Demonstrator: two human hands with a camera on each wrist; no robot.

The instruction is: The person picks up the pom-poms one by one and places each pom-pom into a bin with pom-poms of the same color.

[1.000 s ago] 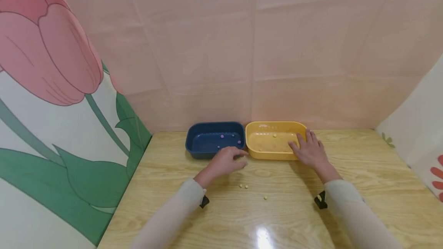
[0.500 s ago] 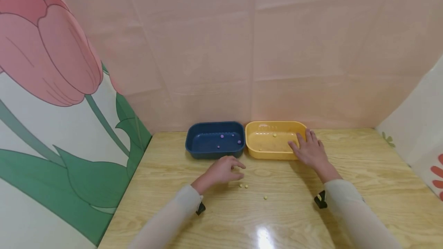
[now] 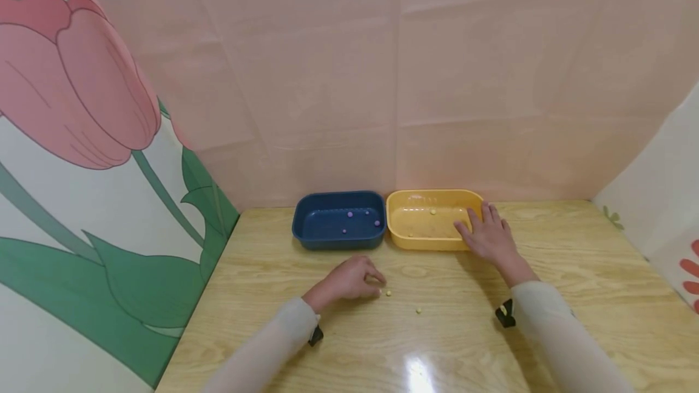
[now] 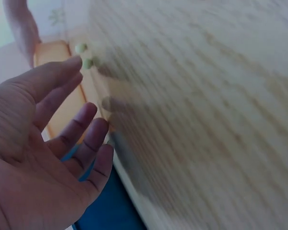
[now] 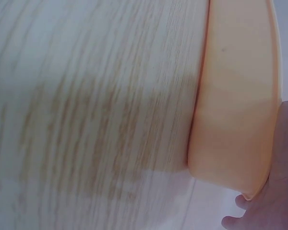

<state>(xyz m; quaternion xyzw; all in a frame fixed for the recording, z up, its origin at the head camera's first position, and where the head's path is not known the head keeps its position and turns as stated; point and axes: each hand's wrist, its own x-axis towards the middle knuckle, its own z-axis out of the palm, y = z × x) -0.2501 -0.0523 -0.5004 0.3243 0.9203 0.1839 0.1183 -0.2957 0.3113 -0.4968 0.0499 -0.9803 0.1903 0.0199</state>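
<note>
My left hand (image 3: pixel 354 278) hovers low over the table, fingers loosely bent and apart. Its fingertips are right by a small yellow bead (image 3: pixel 380 292), and a second yellow bead (image 3: pixel 389 293) lies just to the right. In the left wrist view, pale beads (image 4: pixel 80 48) show beyond the thumb and index fingertips, with no bead clearly between them. My right hand (image 3: pixel 491 238) rests spread on the right end of the yellow tray (image 3: pixel 437 245), some fingers over its inside and others outside the rim. Inside that tray lies a yellow bead (image 3: pixel 433 212).
A dark blue tray (image 3: pixel 338 242) with several purple beads (image 3: pixel 350 214) stands left of the yellow one, almost touching it. Another yellow bead (image 3: pixel 418 310) lies nearer the front of the wooden table (image 3: pixel 437 350). A pink sheet (image 3: pixel 327 77) hangs behind the trays.
My left hand has moved from the front edge between the trays toward me and down to the yellow beads. My right hand has stayed on the yellow tray.
</note>
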